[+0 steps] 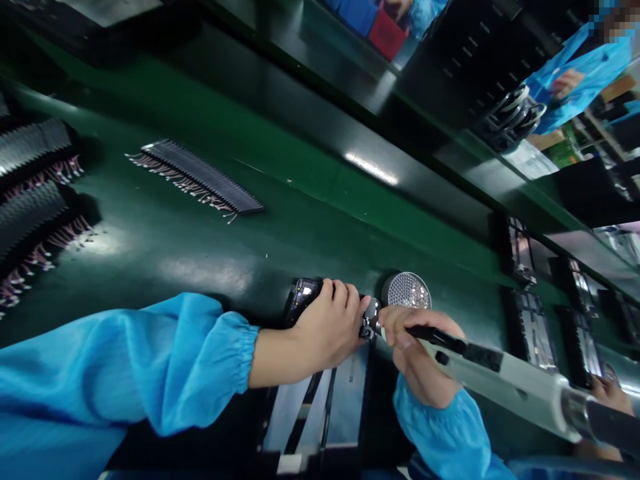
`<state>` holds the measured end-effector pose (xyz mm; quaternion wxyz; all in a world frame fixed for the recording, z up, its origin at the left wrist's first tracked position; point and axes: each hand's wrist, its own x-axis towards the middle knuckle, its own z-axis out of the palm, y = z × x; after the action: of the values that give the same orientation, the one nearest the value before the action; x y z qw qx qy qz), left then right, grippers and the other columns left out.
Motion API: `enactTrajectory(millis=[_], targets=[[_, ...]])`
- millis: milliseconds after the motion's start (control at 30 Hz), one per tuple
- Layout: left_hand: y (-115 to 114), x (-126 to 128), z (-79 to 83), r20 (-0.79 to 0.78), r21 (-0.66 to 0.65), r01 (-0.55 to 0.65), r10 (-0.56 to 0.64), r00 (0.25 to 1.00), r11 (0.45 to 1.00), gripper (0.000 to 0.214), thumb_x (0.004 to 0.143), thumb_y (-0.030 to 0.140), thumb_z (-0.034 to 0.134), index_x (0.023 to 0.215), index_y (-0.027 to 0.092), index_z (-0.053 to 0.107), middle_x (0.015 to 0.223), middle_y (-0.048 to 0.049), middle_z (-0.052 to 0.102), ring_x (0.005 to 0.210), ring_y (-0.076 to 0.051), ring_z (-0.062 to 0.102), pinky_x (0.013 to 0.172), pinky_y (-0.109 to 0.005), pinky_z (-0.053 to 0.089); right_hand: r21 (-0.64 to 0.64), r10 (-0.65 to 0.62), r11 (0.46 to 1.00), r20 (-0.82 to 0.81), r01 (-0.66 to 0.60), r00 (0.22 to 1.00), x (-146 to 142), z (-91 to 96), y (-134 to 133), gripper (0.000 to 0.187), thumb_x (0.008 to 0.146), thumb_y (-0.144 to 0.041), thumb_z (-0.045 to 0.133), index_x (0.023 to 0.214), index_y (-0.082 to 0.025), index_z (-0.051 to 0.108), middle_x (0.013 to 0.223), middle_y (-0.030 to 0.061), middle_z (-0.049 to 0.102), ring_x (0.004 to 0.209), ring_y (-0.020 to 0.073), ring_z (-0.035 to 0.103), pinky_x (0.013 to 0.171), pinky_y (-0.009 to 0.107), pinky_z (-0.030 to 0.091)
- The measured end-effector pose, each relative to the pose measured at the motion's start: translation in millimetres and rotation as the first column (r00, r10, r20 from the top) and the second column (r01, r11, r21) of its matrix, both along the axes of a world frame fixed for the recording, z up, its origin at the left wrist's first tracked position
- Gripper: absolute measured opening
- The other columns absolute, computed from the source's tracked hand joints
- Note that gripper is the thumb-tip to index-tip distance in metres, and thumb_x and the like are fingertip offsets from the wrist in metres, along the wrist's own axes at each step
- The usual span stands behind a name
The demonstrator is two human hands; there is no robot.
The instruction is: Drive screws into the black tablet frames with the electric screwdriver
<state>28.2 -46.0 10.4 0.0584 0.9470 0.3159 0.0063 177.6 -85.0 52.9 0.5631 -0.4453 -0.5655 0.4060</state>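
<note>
My left hand (327, 327) presses down with curled fingers on a black electronic device (304, 293), gripping its upper end. Most of that end is hidden under the hand. Below the wrist, silvery-blue panels with dark strips (345, 407) show on the device's lower part. In my right hand (425, 353) is a pale electric screwdriver (505, 380), held nearly level. Its tip end meets the device's right corner beside my left fingers; the exact contact point cannot be made out. Just beyond my right hand stands a round metal dish (407, 291) holding small screws.
A row of thin dark parts with wire ends (200, 177) lies on the green table (165, 247); more rows (35, 200) sit far left. Similar black devices (533, 327) stand at right, near another person's hand (613, 393). Beyond a dark ledge, another person in blue sleeves (580, 87) appears.
</note>
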Motion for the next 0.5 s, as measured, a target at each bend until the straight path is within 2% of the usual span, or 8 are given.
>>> enactTrajectory(millis=[100, 200, 267, 367, 433, 500], targets=[[1, -6, 2.4, 0.037, 0.032, 0.029, -0.03, 0.999, 0.999, 0.062, 0.103, 0.051, 0.044, 0.145, 0.006, 0.055, 0.134, -0.0276, 0.063, 0.116, -0.042, 0.063, 0.097, -0.056, 0.044, 0.021, -0.01, 1.0, -0.017, 0.01, 1.0, 0, -1.0, 2, 0.019, 0.089, -0.007, 0.062, 0.1, -0.022, 0.067, 0.069, -0.0009, 0.06, 0.065, 0.0167, 0.059, 0.073, 0.041, 0.053], [-12, -22, 7.6, 0.166, 0.135, 0.117, -0.139, 0.976, 0.984, 0.049, 0.104, 0.04, 0.044, 0.13, 0.006, 0.068, 0.136, -0.0252, 0.064, 0.122, -0.04, 0.061, 0.108, -0.057, 0.038, 0.062, -0.022, 0.998, -0.043, 0.024, 0.999, 2, -3.8, 4, 0.028, 0.087, -0.005, 0.061, 0.109, -0.022, 0.068, 0.07, -0.0016, 0.062, 0.062, 0.0154, 0.058, 0.073, 0.04, 0.053], [-32, -37, 11.6, 0.252, 0.183, 0.178, -0.221, 0.942, 0.967, 0.041, 0.101, 0.035, 0.048, 0.122, 0.011, 0.074, 0.134, -0.0205, 0.066, 0.124, -0.038, 0.061, 0.112, -0.057, 0.036, 0.062, -0.016, 0.998, -0.052, 0.019, 0.999, 2, -7.0, 4, 0.029, 0.087, -0.005, 0.062, 0.11, -0.022, 0.068, 0.07, -0.0016, 0.062, 0.064, 0.0159, 0.06, 0.073, 0.04, 0.053], [-73, -57, 9.7, 0.31, 0.177, 0.308, -0.35, 0.884, 0.935, 0.033, 0.097, 0.035, 0.054, 0.113, 0.02, 0.078, 0.132, -0.0106, 0.07, 0.125, -0.033, 0.06, 0.116, -0.052, 0.038, 0.052, -0.039, 0.998, -0.062, 0.043, 0.997, 2, -10.6, 3, 0.022, 0.087, -0.009, 0.064, 0.104, -0.022, 0.068, 0.069, -0.0018, 0.062, 0.063, 0.0161, 0.06, 0.07, 0.038, 0.054], [-103, -63, -0.6, 0.322, 0.186, 0.355, -0.398, 0.859, 0.916, 0.028, 0.097, 0.032, 0.056, 0.11, 0.025, 0.079, 0.13, -0.0031, 0.072, 0.124, -0.027, 0.061, 0.114, -0.044, 0.043, 0.031, -0.075, 0.997, -0.067, 0.077, 0.995, 4, -8.2, 2, 0.023, 0.088, -0.013, 0.066, 0.108, -0.023, 0.068, 0.068, -0.0016, 0.062, 0.061, 0.0161, 0.06, 0.067, 0.037, 0.055], [-128, -65, -16.2, 0.288, 0.245, 0.344, -0.406, 0.867, 0.907, 0.025, 0.096, 0.024, 0.059, 0.112, 0.026, 0.077, 0.132, 0.0018, 0.071, 0.124, -0.02, 0.061, 0.108, -0.035, 0.049, 0.01, -0.159, 0.987, -0.071, 0.16, 0.985, 9, -0.3, 1, 0.028, 0.086, -0.017, 0.07, 0.113, -0.023, 0.067, 0.07, -0.001, 0.064, 0.06, 0.0165, 0.062, 0.063, 0.035, 0.056]])
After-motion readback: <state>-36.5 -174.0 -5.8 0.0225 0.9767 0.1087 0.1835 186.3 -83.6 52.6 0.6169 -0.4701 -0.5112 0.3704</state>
